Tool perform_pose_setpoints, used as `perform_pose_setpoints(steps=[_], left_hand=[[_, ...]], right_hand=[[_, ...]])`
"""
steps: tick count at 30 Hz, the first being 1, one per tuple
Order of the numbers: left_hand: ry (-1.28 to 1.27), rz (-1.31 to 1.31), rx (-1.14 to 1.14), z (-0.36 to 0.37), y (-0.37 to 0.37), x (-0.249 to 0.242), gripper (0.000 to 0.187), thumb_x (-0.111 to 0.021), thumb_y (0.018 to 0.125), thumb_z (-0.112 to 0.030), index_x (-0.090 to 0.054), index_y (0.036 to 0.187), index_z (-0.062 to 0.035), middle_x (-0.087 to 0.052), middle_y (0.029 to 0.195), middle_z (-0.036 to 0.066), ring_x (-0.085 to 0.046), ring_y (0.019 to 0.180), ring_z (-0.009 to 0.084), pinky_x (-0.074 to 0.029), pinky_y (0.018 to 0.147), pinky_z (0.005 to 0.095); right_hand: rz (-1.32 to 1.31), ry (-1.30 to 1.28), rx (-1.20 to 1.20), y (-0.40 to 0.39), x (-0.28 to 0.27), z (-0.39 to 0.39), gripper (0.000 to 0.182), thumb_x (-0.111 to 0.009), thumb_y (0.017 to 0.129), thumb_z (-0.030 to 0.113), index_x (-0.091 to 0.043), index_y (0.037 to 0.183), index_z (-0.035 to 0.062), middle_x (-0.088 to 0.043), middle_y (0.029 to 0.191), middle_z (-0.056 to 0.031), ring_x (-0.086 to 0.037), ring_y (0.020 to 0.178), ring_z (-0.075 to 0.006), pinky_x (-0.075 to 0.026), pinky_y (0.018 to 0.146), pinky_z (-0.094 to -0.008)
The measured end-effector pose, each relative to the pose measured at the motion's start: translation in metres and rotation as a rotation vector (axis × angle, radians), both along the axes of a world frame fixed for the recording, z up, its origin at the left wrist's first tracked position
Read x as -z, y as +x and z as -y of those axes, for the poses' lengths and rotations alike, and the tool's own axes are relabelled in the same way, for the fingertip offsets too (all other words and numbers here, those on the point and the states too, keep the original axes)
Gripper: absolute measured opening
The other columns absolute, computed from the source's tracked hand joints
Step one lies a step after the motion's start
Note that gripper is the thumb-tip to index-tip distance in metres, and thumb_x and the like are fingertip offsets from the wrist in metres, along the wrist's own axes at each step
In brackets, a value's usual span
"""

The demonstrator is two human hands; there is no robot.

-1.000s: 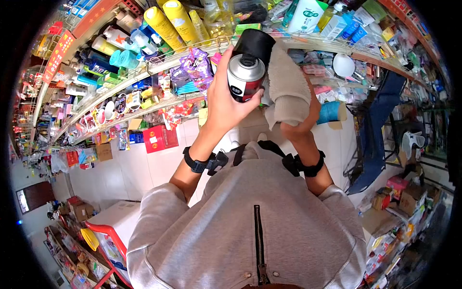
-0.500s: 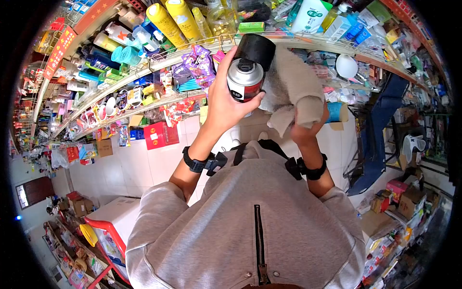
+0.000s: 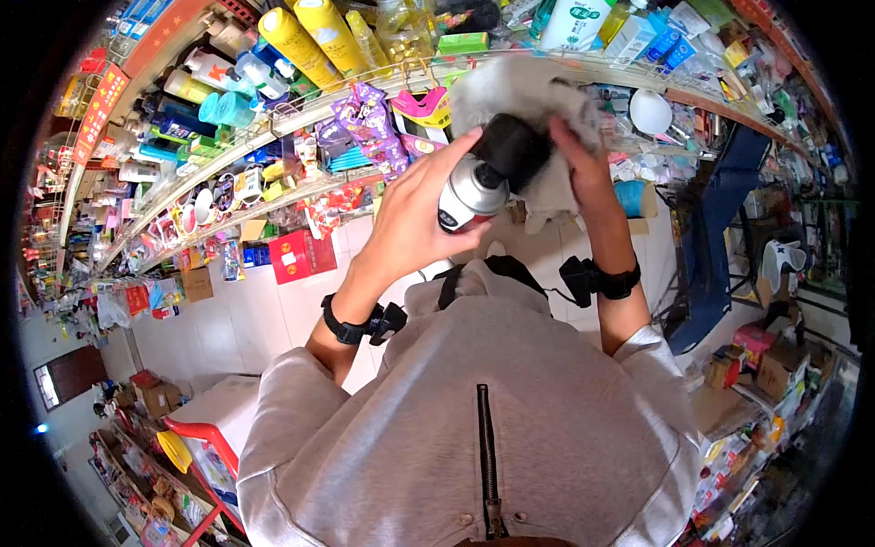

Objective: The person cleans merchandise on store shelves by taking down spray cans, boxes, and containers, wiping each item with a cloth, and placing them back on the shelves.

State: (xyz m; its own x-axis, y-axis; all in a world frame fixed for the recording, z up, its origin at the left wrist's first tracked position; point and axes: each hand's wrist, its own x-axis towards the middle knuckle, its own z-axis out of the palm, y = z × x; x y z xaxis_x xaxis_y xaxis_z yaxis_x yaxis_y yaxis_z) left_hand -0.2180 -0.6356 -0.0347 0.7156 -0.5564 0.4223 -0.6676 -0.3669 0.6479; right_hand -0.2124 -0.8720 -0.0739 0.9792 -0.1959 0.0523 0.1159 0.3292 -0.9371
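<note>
Gripping a silver metal spray can with a black plastic cap (image 3: 483, 178), the left hand (image 3: 410, 223) is closed around the can body, fingers wrapped behind and thumb up near the shoulder. The can is held up in front of the chest, tilted, cap end pointing up and to the right. The right hand (image 3: 574, 159) is closed over a fuzzy grey-white cloth (image 3: 519, 91), pressing it against the black cap; the cloth drapes above and behind the cap, hiding the fingertips there.

Risks, as judged:
- Cap appears to be rubbed or twisted through cloth. If it pops loose, it could drop to the white tiled floor (image 3: 264, 314) below the hands.
- Cloth hides the nozzle area; pressure there could trigger a discharge into the cloth if the cap is off. Cannot tell whether it is seated.
- Left hand grips smooth metal, tilted; a slip would send the can down.

Room:
- Just beyond the hands, wire-edged shop shelves (image 3: 301, 114) packed with tall yellow plastic bottles (image 3: 310, 36) and purple foil snack packets (image 3: 365, 114). A forward reach would meet the shelf rim.
- Open floor below and left of the hands.
- Right of the hands, a blue folding chair (image 3: 720, 210) narrows the aisle.
</note>
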Motion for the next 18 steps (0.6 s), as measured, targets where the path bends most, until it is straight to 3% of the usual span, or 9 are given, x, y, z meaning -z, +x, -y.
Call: perform_pose_setpoints(steps=[1, 3, 4, 6, 13, 15, 18], left_hand=[[0.063, -0.007, -0.020, -0.001, 0.000, -0.005, 0.095, -0.083, 0.061, -0.016, -0.036, 0.143, -0.0032, -0.054, 0.131, 0.023, -0.056, 0.115, 0.0393, -0.048, 0.096, 0.0414], [0.110, -0.064, -0.035, -0.003, -0.001, -0.010, 0.097, -0.082, 0.061, -0.015, -0.033, 0.143, -0.0016, -0.055, 0.129, 0.026, -0.057, 0.113, 0.0401, -0.048, 0.094, 0.0414], [0.157, -0.113, -0.043, -0.005, -0.001, -0.011, 0.100, -0.082, 0.061, -0.015, -0.030, 0.144, 0.0001, -0.055, 0.127, 0.028, -0.057, 0.112, 0.0410, -0.048, 0.093, 0.0415], [0.195, -0.118, -0.069, -0.005, -0.002, -0.008, 0.100, -0.082, 0.061, -0.015, -0.028, 0.142, 0.0023, -0.057, 0.120, 0.030, -0.058, 0.109, 0.0420, -0.049, 0.091, 0.0422], [0.159, -0.114, -0.082, -0.004, 0.001, -0.005, 0.080, -0.078, 0.060, -0.013, -0.042, 0.129, 0.0041, -0.061, 0.104, 0.028, -0.059, 0.100, 0.0429, -0.049, 0.086, 0.0443], [0.184, -0.145, -0.086, -0.004, 0.001, -0.006, 0.077, -0.078, 0.060, -0.013, -0.044, 0.127, 0.0043, -0.061, 0.103, 0.027, -0.059, 0.100, 0.0424, -0.048, 0.087, 0.0438], [0.218, -0.187, -0.062, -0.007, 0.002, -0.004, 0.073, -0.078, 0.059, -0.013, -0.047, 0.123, 0.0041, -0.061, 0.102, 0.026, -0.058, 0.100, 0.0411, -0.047, 0.088, 0.0427]], right_hand=[[0.116, -0.294, -0.030, -0.001, 0.003, -0.003, 0.048, -0.070, 0.088, 0.014, -0.053, 0.131, 0.0004, -0.058, 0.124, -0.0122, -0.055, 0.115, -0.0200, -0.042, 0.099, -0.0337], [0.102, -0.389, -0.028, -0.006, -0.004, -0.015, 0.057, -0.071, 0.080, 0.000, -0.049, 0.133, -0.0026, -0.058, 0.125, -0.0181, -0.057, 0.115, -0.0257, -0.043, 0.100, -0.0370], [0.098, -0.391, -0.039, -0.007, -0.003, -0.016, 0.057, -0.071, 0.080, 0.000, -0.049, 0.133, -0.0026, -0.058, 0.125, -0.0181, -0.057, 0.115, -0.0257, -0.043, 0.100, -0.0370], [0.281, -0.683, 0.013, -0.009, -0.001, -0.017, 0.062, -0.068, 0.074, -0.003, -0.050, 0.133, -0.0004, -0.059, 0.123, -0.0189, -0.059, 0.113, -0.0284, -0.044, 0.099, -0.0374], [0.395, -0.748, 0.025, -0.014, -0.021, -0.025, 0.066, -0.066, 0.069, -0.002, -0.050, 0.133, 0.0005, -0.062, 0.121, -0.0193, -0.060, 0.114, -0.0285, -0.044, 0.099, -0.0382], [0.470, -0.836, 0.013, -0.017, -0.022, -0.023, 0.062, -0.065, 0.077, -0.003, -0.046, 0.136, -0.0048, -0.059, 0.126, -0.0180, -0.058, 0.115, -0.0248, -0.043, 0.100, -0.0364], [0.494, -0.785, -0.027, -0.021, -0.019, -0.014, 0.061, -0.068, 0.078, 0.000, -0.047, 0.135, -0.0050, -0.060, 0.124, -0.0174, -0.058, 0.115, -0.0237, -0.043, 0.099, -0.0361]])
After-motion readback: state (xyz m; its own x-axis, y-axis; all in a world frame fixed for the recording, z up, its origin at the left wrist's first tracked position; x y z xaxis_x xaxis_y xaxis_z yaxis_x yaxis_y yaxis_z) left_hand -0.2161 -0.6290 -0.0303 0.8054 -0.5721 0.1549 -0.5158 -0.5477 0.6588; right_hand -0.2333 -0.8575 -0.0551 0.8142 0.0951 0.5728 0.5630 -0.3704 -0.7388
